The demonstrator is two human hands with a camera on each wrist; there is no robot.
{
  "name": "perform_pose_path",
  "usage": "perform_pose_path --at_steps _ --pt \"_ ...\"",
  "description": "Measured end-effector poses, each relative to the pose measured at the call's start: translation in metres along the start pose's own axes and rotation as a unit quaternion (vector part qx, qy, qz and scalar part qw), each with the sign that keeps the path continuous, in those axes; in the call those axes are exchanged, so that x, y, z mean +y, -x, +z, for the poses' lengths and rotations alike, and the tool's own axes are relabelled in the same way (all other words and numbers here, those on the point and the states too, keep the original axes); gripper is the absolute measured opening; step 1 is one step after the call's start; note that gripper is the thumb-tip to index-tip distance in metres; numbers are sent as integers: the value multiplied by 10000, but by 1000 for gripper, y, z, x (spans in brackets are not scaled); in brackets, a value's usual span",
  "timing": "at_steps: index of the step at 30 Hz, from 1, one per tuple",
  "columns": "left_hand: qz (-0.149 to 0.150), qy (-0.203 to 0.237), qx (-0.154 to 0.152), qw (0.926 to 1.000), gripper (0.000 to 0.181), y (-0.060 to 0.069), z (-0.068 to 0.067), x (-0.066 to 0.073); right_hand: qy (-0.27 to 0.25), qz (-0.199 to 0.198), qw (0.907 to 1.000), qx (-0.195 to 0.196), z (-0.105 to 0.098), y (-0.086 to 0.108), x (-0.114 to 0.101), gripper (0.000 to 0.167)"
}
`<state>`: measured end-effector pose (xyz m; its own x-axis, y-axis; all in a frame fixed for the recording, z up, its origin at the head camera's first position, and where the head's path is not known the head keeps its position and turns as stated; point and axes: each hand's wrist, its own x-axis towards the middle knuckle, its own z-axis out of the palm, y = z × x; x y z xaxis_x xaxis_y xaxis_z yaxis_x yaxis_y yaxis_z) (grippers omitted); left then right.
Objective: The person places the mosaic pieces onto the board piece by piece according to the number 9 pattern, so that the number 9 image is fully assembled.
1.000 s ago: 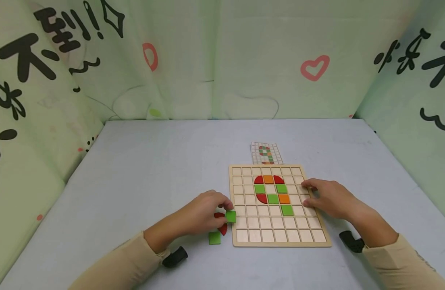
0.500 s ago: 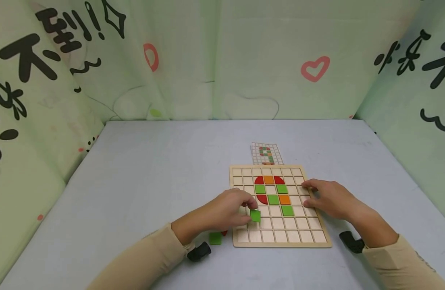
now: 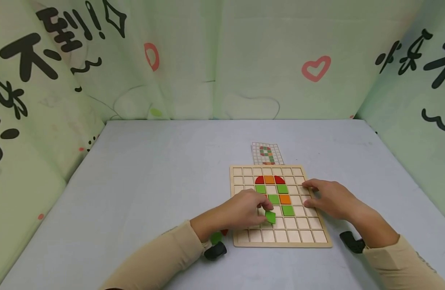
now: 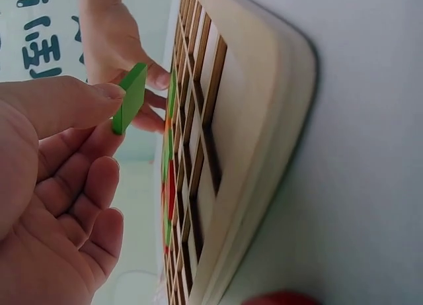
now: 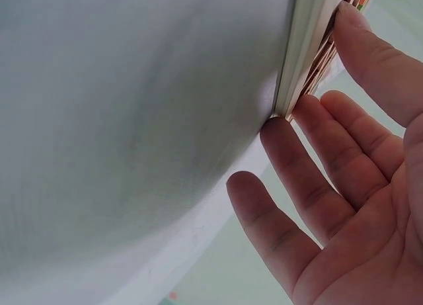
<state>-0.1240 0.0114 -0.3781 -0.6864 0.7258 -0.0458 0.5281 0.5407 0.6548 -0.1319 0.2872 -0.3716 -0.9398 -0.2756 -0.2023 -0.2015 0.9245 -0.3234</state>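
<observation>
My left hand (image 3: pixel 244 210) pinches a green square tile (image 3: pixel 270 217) between thumb and index finger, above the lower middle of a wooden grid board (image 3: pixel 280 244). In the left wrist view the tile (image 4: pixel 131 100) is tilted and apart from the board, with the other fingers loosely bent. My right hand (image 3: pixel 331 199) rests at the board's right edge; its thumb (image 5: pixel 353 20) lies on the top and fairly straight fingers touch the side. Set in the grid are red quarter-round pieces (image 3: pixel 279 180), orange squares (image 3: pixel 285 199) and green squares (image 3: pixel 288 210). My left hand hides part of the pattern.
A small pattern card (image 3: pixel 256 155) lies behind the board, its near end hidden. Left of the board lie a loose green tile (image 3: pixel 216 238) and a red piece (image 3: pixel 224 232), partly covered by the left arm. Printed curtains (image 3: pixel 215 60) surround the white table (image 3: pixel 164 161).
My left hand has carried the green tile rightward from the board's left edge to over its lower middle cells. My right hand has stayed at the right edge.
</observation>
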Motion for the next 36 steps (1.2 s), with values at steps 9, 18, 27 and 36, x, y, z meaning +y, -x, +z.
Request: perform_pose_path --at_steps 9,18,27,36 --pt "-147 -189 -116 9996 21 -11 8 6 -44 -103 9999 -21 -1 0 1 59" --pt "160 -174 -156 9996 17 -23 13 10 -63 -156 9999 -33 -2 1 3 58" --pt "292 -404 -307 9983 18 -28 17 14 -131 -196 9997 7 -2 1 3 56" --pt "139 -512 -416 9977 18 -29 18 17 -83 -163 9998 4 -2 1 2 57"
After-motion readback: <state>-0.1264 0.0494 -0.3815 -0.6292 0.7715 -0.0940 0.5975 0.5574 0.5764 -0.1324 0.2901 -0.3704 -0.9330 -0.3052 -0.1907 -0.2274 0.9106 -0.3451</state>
